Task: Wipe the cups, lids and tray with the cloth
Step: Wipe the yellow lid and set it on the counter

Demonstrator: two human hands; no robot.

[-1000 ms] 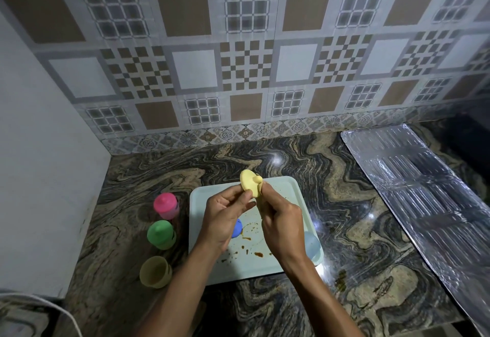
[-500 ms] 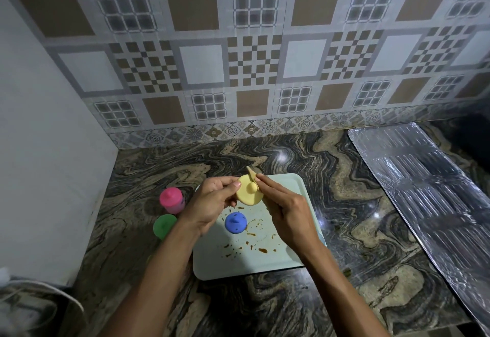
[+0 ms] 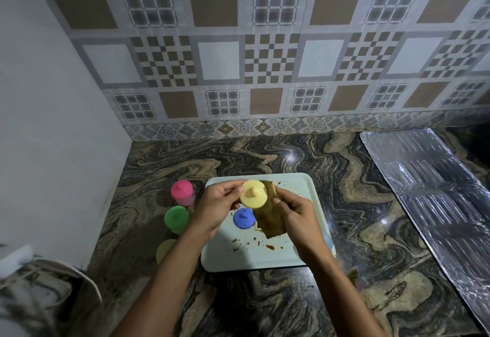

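My left hand (image 3: 216,208) pinches a yellow lid (image 3: 253,194) by its edge, held above the pale tray (image 3: 305,185). My right hand (image 3: 297,213) grips a brown cloth (image 3: 270,220) that hangs behind and below the lid. A blue lid (image 3: 244,218) lies on the tray among brown stains (image 3: 269,247). Left of the tray stand a pink cup with its lid (image 3: 182,192), a green cup with its lid (image 3: 176,218) and an open yellow cup (image 3: 165,250), partly hidden by my left forearm.
The tray sits on a dark marbled counter (image 3: 358,204). A foil-covered sheet (image 3: 434,191) lies at the right. A tiled wall (image 3: 265,58) runs along the back and a white side wall (image 3: 53,124) stands at the left.
The lid has turned from edge-on to face me, knob up. The cloth now hangs open below my right hand. The view has shifted closer and lower.
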